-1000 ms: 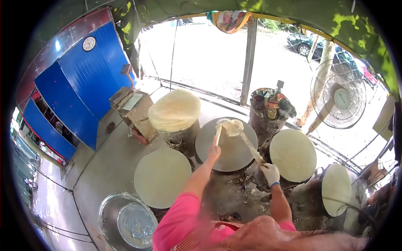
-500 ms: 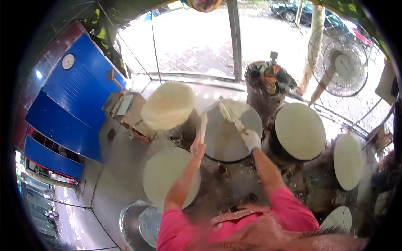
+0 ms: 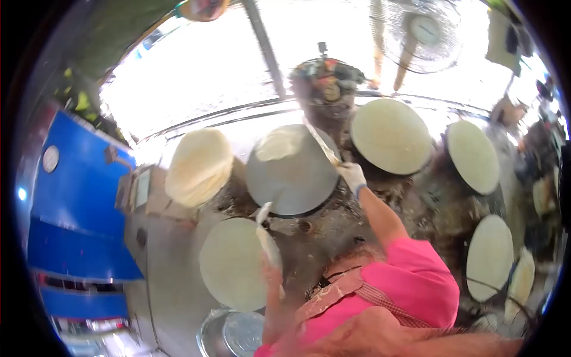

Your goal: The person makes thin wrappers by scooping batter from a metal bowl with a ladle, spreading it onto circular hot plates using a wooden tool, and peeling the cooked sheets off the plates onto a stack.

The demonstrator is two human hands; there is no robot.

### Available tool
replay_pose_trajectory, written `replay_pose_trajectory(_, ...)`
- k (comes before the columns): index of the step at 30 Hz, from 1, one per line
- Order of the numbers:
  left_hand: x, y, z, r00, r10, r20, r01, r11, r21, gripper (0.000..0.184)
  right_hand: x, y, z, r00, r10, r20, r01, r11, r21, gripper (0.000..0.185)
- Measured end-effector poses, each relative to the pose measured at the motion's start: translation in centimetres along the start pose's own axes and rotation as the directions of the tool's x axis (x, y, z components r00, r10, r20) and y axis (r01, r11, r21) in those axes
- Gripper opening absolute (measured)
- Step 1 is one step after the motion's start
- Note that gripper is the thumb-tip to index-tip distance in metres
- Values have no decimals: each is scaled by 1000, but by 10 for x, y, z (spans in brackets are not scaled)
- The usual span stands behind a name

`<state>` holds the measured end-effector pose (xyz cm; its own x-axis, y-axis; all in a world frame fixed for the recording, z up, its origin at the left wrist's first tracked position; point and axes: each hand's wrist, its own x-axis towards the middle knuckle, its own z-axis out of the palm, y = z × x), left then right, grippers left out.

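My gloved right hand (image 3: pixel 352 175) is closed round the handle of a long, narrow, batter-coated spatula (image 3: pixel 320 141), which points up and left over the right side of a round grey griddle (image 3: pixel 291 184). A pale patch of batter (image 3: pixel 279 144) lies on the griddle's far left part. Down at the left, my left hand (image 3: pixel 272 278) is blurred and closed on a long whitish strip-like thing (image 3: pixel 266 235), whose kind I cannot make out. It is over the right edge of a pale round sheet (image 3: pixel 232 265) on the near griddle.
A stack of thin round flatbreads (image 3: pixel 199 168) lies left of the griddle. Pale sheets cover other round griddles, including one at right (image 3: pixel 391 137) and one farther right (image 3: pixel 473 157). A cluttered drum (image 3: pixel 327 89) and a fan (image 3: pixel 419 33) stand behind. A metal basin (image 3: pixel 214 333) sits near me.
My view has turned right. My left hand has drawn back from the griddle with the whitish strip. My right hand has swung the spatula right, and batter now lies on the griddle.
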<state>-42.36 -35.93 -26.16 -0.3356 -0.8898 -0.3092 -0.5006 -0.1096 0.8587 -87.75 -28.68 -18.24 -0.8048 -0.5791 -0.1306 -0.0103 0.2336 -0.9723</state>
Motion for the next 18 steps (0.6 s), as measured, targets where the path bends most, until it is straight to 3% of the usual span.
replay_pose_trajectory(1, 2, -5, 4, 1000, 22, -5, -22, 999, 29, 72, -5, 9, 18, 973, 207, 101, -219, 967, 134, 23)
replay_pose_trajectory(2, 5, -12, 8, 999, 44, -10, -44, 997, 59, 71, 7, 51, 57, 979, 111, 171, -158, 942, 295, 25)
replay_pose_trajectory(5, -12, -10, 20, 985, 162, -65, -157, 985, 69, 75, 1, -16, 42, 918, 122, 378, -151, 987, 47, 26)
replay_pose_trajectory(7, -21, -1, 27, 976, 190, -109, -174, 975, 139, 78, 21, -32, -3, 929, 74, 364, -110, 991, 81, 26)
replay_pose_trajectory(8, -25, -2, 35, 976, 169, -135, -143, 973, 183, 78, 47, -10, -14, 943, 101, 317, -174, 961, 213, 26)
replay_pose_trajectory(9, -34, 19, 42, 985, 88, -149, -76, 993, 84, 78, 62, 12, -14, 951, 148, 273, -240, 909, 342, 26)
replay_pose_trajectory(11, -49, 68, 52, 988, -56, -146, 36, 990, -138, 77, 53, 13, 11, 939, 173, 296, -197, 979, 53, 25)
replay_pose_trajectory(12, -53, 92, 55, 984, -119, -130, 83, 963, -256, 77, 49, 24, 33, 903, 138, 406, -208, 969, 132, 25)
replay_pose_trajectory(13, -53, 88, 61, 984, -128, -126, 92, 961, -259, 76, 45, 31, 49, 885, 101, 454, -213, 956, 203, 26)
replay_pose_trajectory(15, -56, 52, 77, 973, -6, -230, -23, 992, -125, 75, 40, -27, 15, 781, 245, 575, -327, 944, 42, 24)
replay_pose_trajectory(16, -48, 18, 87, 938, 142, -317, -140, 990, 31, 75, 47, -45, -5, 774, 286, 565, -342, 940, -7, 22)
replay_pose_trajectory(17, -45, 26, 88, 933, 129, -336, -120, 992, 46, 74, 65, -49, -24, 771, 316, 553, -350, 936, -48, 21)
replay_pose_trajectory(18, -43, 38, 89, 927, 115, -356, -100, 993, 60, 73, 104, 2, -22, 835, 157, 528, -243, 965, 98, 21)
